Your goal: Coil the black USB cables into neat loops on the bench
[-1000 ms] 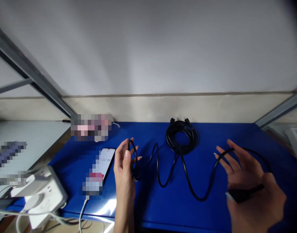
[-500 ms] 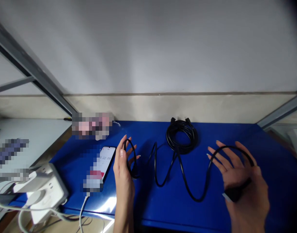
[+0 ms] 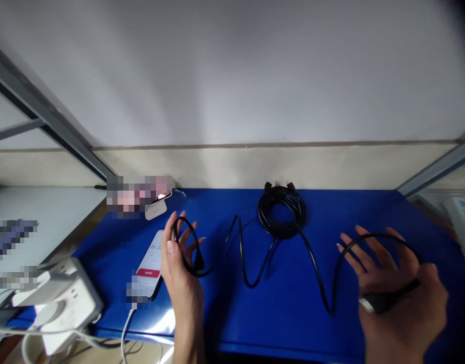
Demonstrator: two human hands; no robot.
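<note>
A black cable (image 3: 251, 286) stretches between both hands, with its middle wound into a coil (image 3: 278, 231) on the blue tabletop (image 3: 278, 323). My left hand (image 3: 181, 273) pinches one end between thumb and forefinger; a small loop hangs there, and its black plug (image 3: 199, 260) dangles by the fingers. In my right hand (image 3: 410, 313), turned palm up, the other end is gripped at the thumb. That end's black connector (image 3: 380, 302) with a pale metallic tip lies over the palm, while the remaining fingers are spread. Two small plug ends (image 3: 291, 186) stick up behind the coil.
A phone (image 3: 151, 260) showing a timer lies left of my left hand, with a white charging cord (image 3: 126, 328). A white power strip (image 3: 75, 301) stands at the left edge. Part-blurred items (image 3: 156, 209) sit at the back left. Metal frame posts (image 3: 437, 169) flank the table.
My right hand has shifted right and slightly down with the connector, drawing its stretch of cable rightward. My left hand has moved a little left, its cable loop opening wider. The view has shifted slightly.
</note>
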